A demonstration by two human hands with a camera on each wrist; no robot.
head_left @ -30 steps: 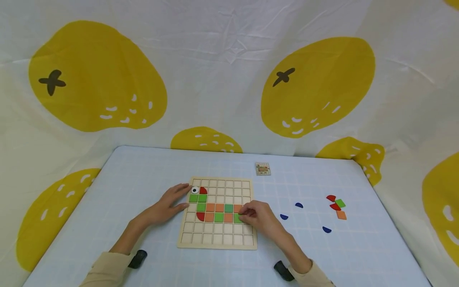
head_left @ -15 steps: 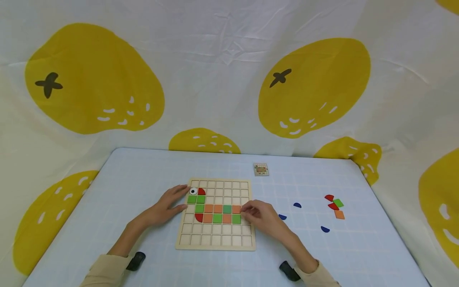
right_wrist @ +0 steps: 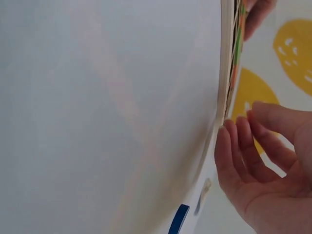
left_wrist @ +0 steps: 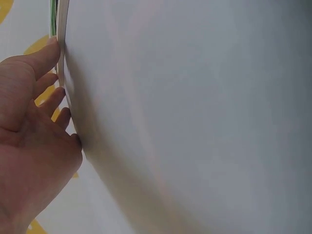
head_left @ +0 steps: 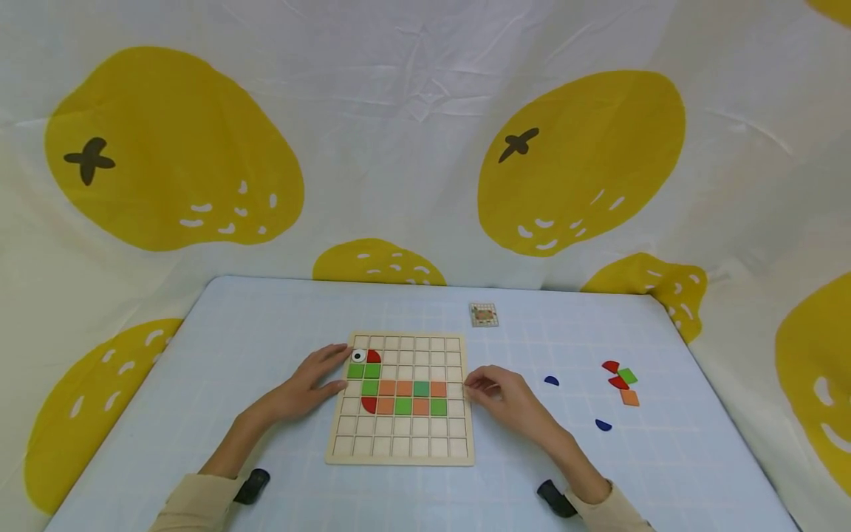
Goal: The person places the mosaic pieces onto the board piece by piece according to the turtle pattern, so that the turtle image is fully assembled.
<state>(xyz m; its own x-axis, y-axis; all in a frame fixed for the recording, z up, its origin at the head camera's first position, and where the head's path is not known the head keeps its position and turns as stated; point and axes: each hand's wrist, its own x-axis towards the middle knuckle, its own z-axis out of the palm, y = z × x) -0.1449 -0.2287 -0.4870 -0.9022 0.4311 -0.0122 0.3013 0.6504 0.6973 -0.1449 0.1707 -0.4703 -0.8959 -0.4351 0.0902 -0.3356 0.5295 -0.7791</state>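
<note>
Your right hand just backed off the rightmost green tile, loose, probably empty; left hand relaxed. Tile looks seated.

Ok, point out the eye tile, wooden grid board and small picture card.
Eye tile [head_left: 357,356], head view, on its black pupil.
Wooden grid board [head_left: 399,461], head view, on its near rim.
Small picture card [head_left: 484,315], head view, on its printed middle.

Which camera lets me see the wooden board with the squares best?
The head view, because it shows nearly the whole board from above, with the coloured pieces on it. The left wrist and right wrist views catch only part of it, edge-on, with thin slivers of colour.
</note>
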